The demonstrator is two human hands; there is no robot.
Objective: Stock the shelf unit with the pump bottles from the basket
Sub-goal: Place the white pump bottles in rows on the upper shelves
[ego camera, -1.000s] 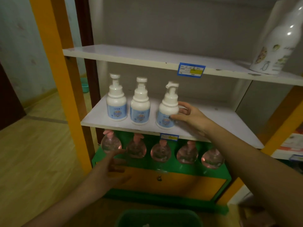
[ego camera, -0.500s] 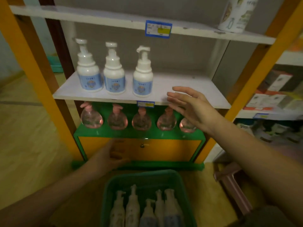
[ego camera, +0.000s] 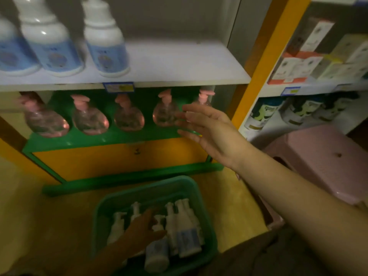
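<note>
Looking down at a green basket (ego camera: 196,198) on a yellow floor (ego camera: 49,226), just in front of an orange and green shelf unit (ego camera: 119,154). Inside the basket, several white pump bottles (ego camera: 185,230) with blue labels, most lying with pumps pointing toward the shelf unit, one (ego camera: 157,255) at the near edge with its base showing. Reaching into the basket from the near left, the left hand (ego camera: 143,228), fingers stretched out and relaxed over the bottles, gripping nothing that can be made out in the dim light. Above and to the right of the basket, the right hand (ego camera: 209,132) held in the air in front of the shelf unit, palm turned left, fingers straight and spread, holding nothing. Up on the white shelf (ego camera: 179,64) above the basket, three more white bottles with blue labels (ego camera: 105,46) standing upright in a row at the left, the right half of the shelf bare. Under that shelf, a row of five round clear bottles with pink pumps (ego camera: 129,114) on a green ledge, the rightmost partly hidden behind the right hand. To the right of the basket, a pink plastic stool (ego camera: 318,156), and beyond it another shelf with boxes (ego camera: 302,62), blurred.
</note>
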